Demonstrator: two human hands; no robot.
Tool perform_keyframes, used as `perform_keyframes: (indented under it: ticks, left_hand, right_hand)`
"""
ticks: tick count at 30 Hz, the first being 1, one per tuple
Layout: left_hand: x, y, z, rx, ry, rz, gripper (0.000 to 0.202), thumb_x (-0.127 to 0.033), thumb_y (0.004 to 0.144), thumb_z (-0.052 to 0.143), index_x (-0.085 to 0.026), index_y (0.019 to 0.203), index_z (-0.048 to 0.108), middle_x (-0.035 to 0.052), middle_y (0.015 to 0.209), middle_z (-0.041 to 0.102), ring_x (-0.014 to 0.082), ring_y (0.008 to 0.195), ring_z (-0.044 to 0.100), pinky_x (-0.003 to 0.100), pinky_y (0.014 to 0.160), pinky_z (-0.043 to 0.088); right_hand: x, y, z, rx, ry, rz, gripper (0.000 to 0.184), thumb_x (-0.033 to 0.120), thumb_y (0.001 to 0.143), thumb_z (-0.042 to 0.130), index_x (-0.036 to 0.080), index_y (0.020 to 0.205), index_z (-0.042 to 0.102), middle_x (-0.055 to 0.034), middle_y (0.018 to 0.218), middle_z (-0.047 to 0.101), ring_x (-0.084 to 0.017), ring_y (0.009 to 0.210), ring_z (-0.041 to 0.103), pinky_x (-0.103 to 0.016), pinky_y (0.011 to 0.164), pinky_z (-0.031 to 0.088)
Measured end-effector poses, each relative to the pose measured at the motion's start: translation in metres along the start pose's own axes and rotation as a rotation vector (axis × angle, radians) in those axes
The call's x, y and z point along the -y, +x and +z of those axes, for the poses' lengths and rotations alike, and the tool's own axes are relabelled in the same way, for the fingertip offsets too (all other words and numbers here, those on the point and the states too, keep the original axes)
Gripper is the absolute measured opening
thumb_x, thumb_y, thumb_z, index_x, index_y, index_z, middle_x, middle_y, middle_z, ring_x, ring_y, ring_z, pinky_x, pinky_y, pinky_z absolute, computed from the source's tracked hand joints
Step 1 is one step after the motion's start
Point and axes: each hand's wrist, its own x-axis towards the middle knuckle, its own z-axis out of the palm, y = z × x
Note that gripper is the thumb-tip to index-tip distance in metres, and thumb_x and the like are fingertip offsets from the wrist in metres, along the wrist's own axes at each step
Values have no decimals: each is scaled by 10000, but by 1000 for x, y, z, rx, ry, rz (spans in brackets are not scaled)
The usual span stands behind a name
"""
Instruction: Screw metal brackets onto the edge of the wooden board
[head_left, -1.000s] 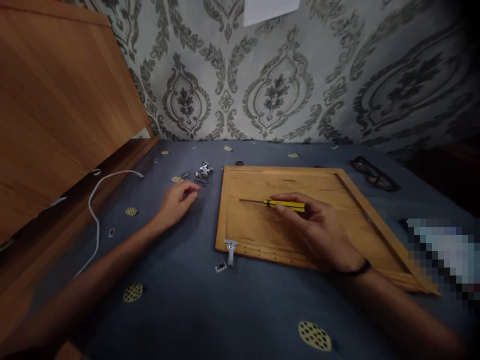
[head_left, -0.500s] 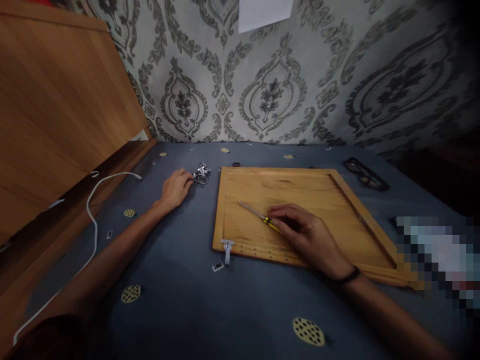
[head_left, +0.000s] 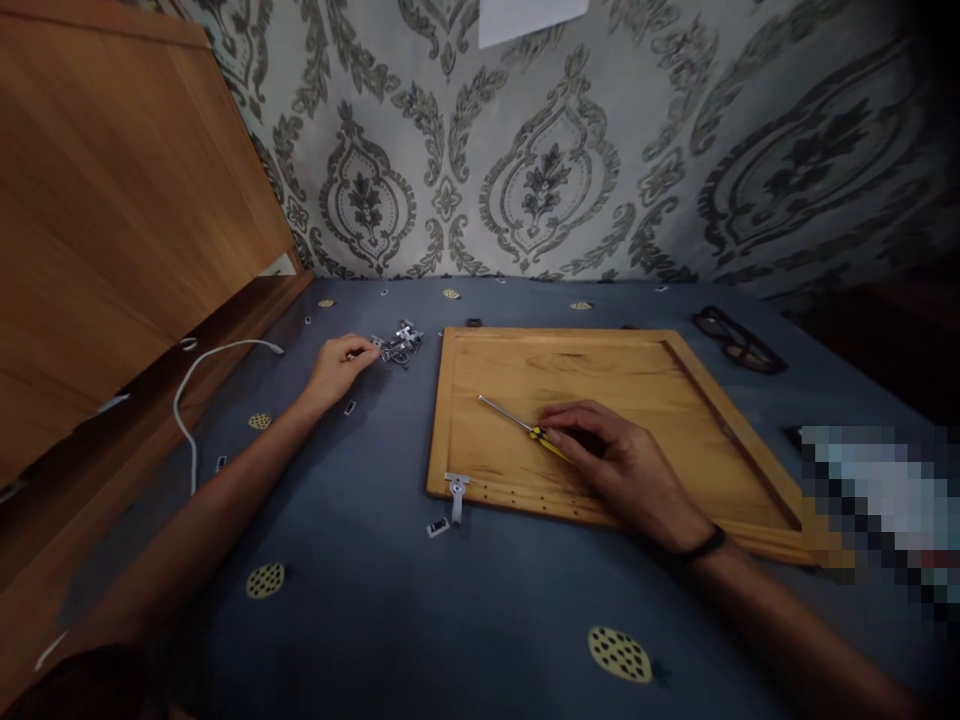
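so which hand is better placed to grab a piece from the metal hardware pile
Left, probably. The left hand has its fingertips at the edge of the metal hardware pile, while the right hand lies on the wooden panel, wrapped round the yellow screwdriver.

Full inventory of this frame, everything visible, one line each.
wooden panel: 1, light brown, flat on the cloth, centre
screwdriver: 1, yellow-black handle, over the panel
metal fittings: small heap, silver, left of the panel's far corner
bracket: 1, silver, panel's near left corner
cable: 1, white, far left
glasses: 1, dark, right of the panel
cloth: 1, blue with yellow spots, under everything
wooden board: 1, brown, upright at left
left hand: fingertips at the fittings
right hand: holds the screwdriver; black wristband
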Motion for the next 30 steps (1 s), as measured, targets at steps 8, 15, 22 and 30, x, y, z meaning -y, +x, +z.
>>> perform_keyframes:
  ticks: [8,15,22,30]
  left_hand:
    - [2,1,6,28,-246,-262,306,-360,993,640,-141,1205,637,84,1152,675,193,956,684,375,814,610]
    - [-1,-4,6,114,-366,-400,319,-354,990,644,-146,1232,629,92,1196,666,209,1006,680,404,856,606]
    - [-1,-7,2,130,-459,-442,320,-357,993,640,-145,1232,627,91,1187,667,206,996,681,398,848,607]
    - [-24,-28,-4,55,-470,-271,243,-353,828,756,-133,793,659,35,715,683,107,574,616,193,479,425]
  right_hand:
    - [0,0,0,0,5,-1,239,470,893,661,252,877,757,-83,980,754,-245,904,725,-405,829,598]
    - [0,0,0,1,0,-2,214,447,888,662,251,879,748,-80,973,755,-238,890,723,-411,840,597]
    - [0,0,-1,10,-14,-1,199,424,888,661,247,885,752,-84,976,755,-242,903,726,-414,848,594]
    - [3,0,-2,18,-41,-6,202,429,896,646,251,899,741,-80,985,761,-245,896,725,-421,843,593]
